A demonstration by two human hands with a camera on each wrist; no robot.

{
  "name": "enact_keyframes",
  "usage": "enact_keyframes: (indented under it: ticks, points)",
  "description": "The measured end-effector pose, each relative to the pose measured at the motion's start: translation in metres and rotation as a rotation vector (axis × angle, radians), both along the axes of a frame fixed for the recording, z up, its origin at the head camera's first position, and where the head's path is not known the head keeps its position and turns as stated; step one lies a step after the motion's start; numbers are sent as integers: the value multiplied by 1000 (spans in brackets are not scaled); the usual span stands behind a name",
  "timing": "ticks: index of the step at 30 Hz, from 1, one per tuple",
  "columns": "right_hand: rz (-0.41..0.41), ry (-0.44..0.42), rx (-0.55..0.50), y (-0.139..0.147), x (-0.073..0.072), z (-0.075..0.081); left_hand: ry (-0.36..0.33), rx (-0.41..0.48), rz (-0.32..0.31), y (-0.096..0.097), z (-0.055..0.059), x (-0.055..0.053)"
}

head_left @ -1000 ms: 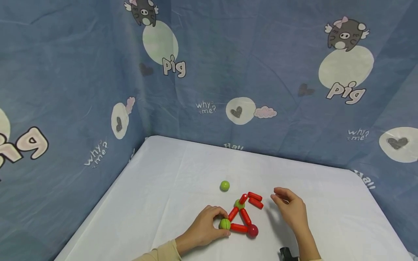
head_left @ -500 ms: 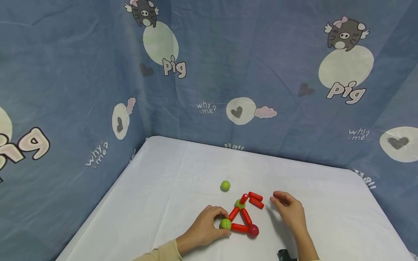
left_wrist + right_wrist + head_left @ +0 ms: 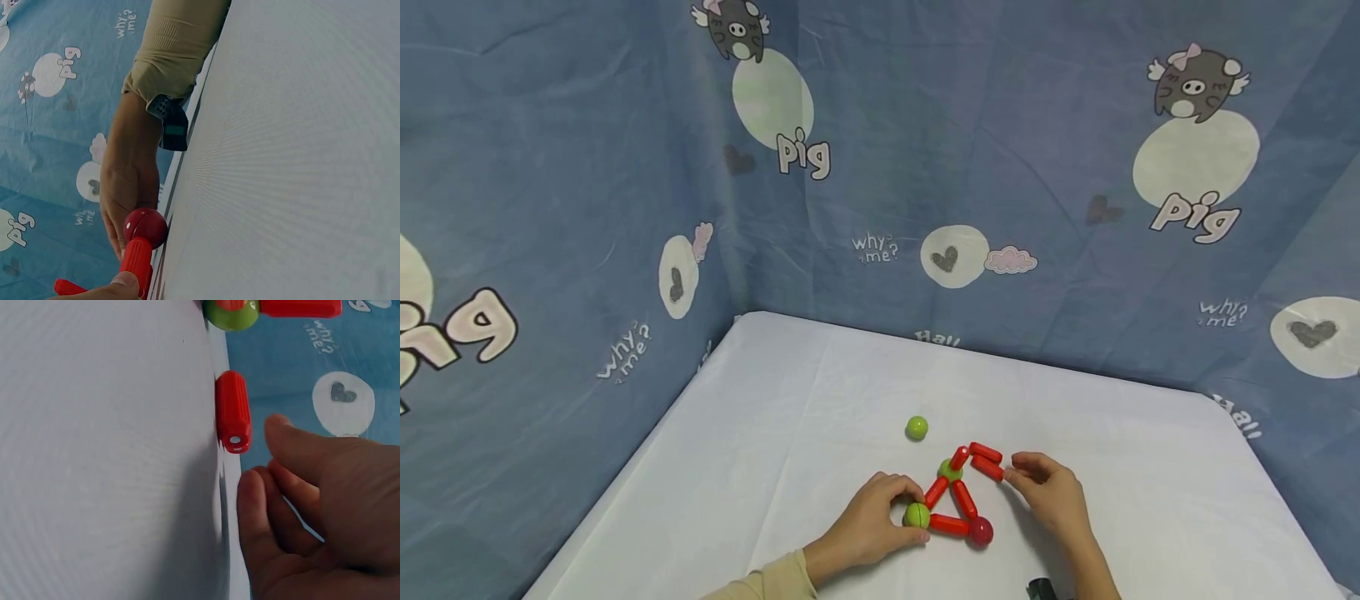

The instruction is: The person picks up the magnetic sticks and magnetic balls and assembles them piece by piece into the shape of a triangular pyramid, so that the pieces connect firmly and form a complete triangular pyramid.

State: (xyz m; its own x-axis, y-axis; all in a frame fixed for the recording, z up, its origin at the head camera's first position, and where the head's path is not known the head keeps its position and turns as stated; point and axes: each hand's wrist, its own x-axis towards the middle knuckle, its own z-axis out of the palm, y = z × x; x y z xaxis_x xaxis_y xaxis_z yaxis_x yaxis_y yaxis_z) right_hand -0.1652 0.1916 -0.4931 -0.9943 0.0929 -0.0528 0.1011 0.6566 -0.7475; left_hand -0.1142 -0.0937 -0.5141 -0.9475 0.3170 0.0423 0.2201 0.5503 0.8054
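- Closing in from four o'clock, the right hand (image 3: 1052, 497) has come beside loose red rods (image 3: 987, 467), fingers relaxed, holding nothing.
- So those, at the triangle's (image 3: 964, 498) one-thirty, look within reach.
- At the eight-o'clock corner, the left hand (image 3: 867, 518) pinches a green ball (image 3: 917, 515).

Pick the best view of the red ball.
Left wrist: the red ball is large and close, with a red rod meeting it. Head shows it whole but much smaller; in right wrist I can't make it out.

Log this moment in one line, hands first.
left hand: holds front green ball | right hand: empty, near two red rods | rear green ball: apart
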Motion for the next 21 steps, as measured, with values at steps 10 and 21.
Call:
enact_keyframes:
  ticks: [10, 21]
  points:
    - [25, -5, 12, -6, 1, -5, 10, -4, -4, 0, -1, -1]
    - [23, 15, 39, -15, 0, -7, 25, 2, -8, 0, -1, -1]
